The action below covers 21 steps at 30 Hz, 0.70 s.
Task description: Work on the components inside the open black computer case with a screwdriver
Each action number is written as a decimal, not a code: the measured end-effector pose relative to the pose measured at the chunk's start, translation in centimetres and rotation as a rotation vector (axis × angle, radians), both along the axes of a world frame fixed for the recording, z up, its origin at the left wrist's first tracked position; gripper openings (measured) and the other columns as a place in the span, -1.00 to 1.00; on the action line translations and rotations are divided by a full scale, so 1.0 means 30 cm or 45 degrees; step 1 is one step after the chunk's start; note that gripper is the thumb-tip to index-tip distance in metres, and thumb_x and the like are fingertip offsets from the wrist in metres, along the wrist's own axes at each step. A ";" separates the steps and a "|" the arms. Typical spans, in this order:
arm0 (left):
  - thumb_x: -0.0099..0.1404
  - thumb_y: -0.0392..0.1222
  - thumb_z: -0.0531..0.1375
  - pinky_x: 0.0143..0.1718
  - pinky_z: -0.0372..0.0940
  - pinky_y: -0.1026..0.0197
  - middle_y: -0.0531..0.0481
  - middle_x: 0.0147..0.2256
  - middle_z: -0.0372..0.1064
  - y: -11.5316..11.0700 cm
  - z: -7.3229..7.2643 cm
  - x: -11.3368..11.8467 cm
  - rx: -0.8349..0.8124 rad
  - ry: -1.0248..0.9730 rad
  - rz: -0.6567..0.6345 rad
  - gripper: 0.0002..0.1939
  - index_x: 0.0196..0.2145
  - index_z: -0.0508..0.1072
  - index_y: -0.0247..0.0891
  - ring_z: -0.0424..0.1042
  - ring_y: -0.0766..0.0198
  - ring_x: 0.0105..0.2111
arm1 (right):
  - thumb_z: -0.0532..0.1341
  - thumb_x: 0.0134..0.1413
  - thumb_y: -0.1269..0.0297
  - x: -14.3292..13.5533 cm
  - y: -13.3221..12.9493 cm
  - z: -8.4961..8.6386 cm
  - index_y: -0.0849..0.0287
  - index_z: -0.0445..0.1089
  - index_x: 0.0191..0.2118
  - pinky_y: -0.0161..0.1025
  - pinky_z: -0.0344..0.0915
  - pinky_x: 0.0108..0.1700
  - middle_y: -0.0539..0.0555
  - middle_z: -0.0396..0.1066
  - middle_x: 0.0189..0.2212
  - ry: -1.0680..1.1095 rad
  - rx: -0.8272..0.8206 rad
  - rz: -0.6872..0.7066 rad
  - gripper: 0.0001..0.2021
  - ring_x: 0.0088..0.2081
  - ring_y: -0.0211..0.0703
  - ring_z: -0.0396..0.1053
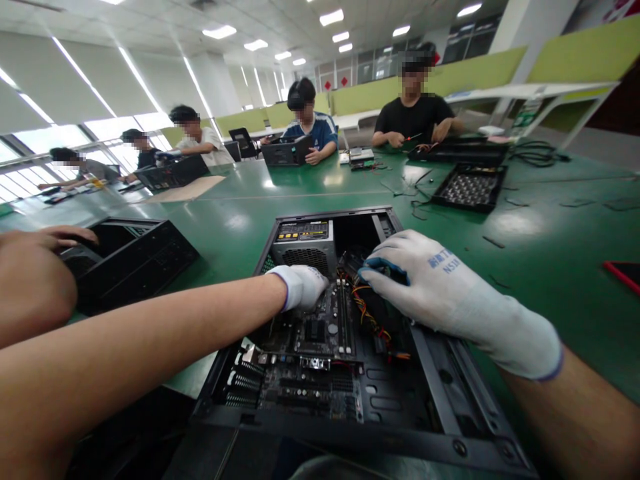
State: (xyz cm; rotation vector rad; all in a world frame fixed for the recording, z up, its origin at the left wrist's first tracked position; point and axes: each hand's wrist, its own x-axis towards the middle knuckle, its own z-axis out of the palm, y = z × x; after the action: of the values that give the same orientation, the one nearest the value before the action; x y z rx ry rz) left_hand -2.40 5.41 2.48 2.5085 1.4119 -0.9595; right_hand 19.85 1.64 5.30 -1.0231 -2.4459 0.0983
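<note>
An open black computer case (460, 380) lies in front of me, with a power supply (306, 241) in its far left corner. Inside sits a dark motherboard (317, 330) with light memory slots. My left hand (304, 287), in a white glove, reaches in at the board's far edge beside the power supply. Its fingers are bent down and closed, and their tips are hidden. My right hand (417, 277), also gloved, rests over the right side of the case. Its thumb and fingers curl together at a bundle of dark and coloured cables (370, 313).
Another open black case (145, 263) stands at left, with a nearby person's arm (35, 280) at it. Across the green table (240, 223), several people work on computer cases. A black tray-like panel (470, 187), loose cables (537, 153) and a red-edged object (623, 277) lie at right.
</note>
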 end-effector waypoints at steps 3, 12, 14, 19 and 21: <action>0.24 -0.17 0.33 0.15 0.38 0.08 -0.29 0.07 0.55 0.000 0.002 0.003 -0.006 0.008 0.004 -0.58 0.06 0.57 -0.32 0.54 -0.05 0.08 | 0.12 0.40 0.02 -0.001 0.002 -0.001 0.20 0.56 -0.14 -0.04 0.30 0.08 0.20 0.57 -0.16 -0.005 0.003 -0.008 -0.62 -0.03 0.07 0.42; 0.26 -0.15 0.35 0.12 0.40 0.13 -0.30 0.06 0.56 0.020 -0.015 -0.005 -0.005 0.058 0.058 -0.58 0.05 0.58 -0.34 0.55 -0.04 0.08 | 0.12 0.40 -0.04 0.004 0.006 -0.010 0.17 0.56 -0.16 0.00 0.29 0.09 0.20 0.57 -0.16 0.017 0.009 0.005 -0.60 -0.04 0.09 0.42; 0.26 -0.17 0.35 0.13 0.40 0.12 -0.29 0.06 0.56 0.018 -0.012 -0.003 -0.003 0.053 0.060 -0.59 0.06 0.57 -0.33 0.55 -0.05 0.08 | 0.12 0.40 -0.05 0.005 0.007 -0.013 0.17 0.55 -0.15 0.01 0.30 0.08 0.20 0.56 -0.17 0.018 0.015 -0.003 -0.60 -0.04 0.10 0.42; 0.27 -0.17 0.35 0.15 0.38 0.12 -0.28 0.09 0.54 0.019 -0.014 -0.005 0.005 0.029 0.059 -0.58 0.08 0.57 -0.31 0.53 -0.03 0.10 | 0.11 0.40 -0.08 0.007 0.006 -0.014 0.16 0.55 -0.17 0.01 0.29 0.08 0.19 0.55 -0.18 0.006 0.002 -0.009 -0.57 -0.05 0.10 0.41; 0.26 -0.17 0.36 0.16 0.38 0.13 -0.29 0.10 0.54 0.025 -0.022 -0.010 0.005 0.024 0.057 -0.55 0.09 0.56 -0.32 0.53 -0.03 0.11 | 0.10 0.41 -0.08 0.006 0.007 -0.014 0.16 0.55 -0.17 0.01 0.29 0.08 0.19 0.55 -0.18 0.006 0.006 -0.004 -0.57 -0.05 0.10 0.41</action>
State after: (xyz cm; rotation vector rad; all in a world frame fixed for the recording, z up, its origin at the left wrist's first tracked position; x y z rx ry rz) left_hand -2.71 6.17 1.83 2.4661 1.4702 -0.9754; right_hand 20.03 1.85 4.87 -1.0236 -2.4391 0.0933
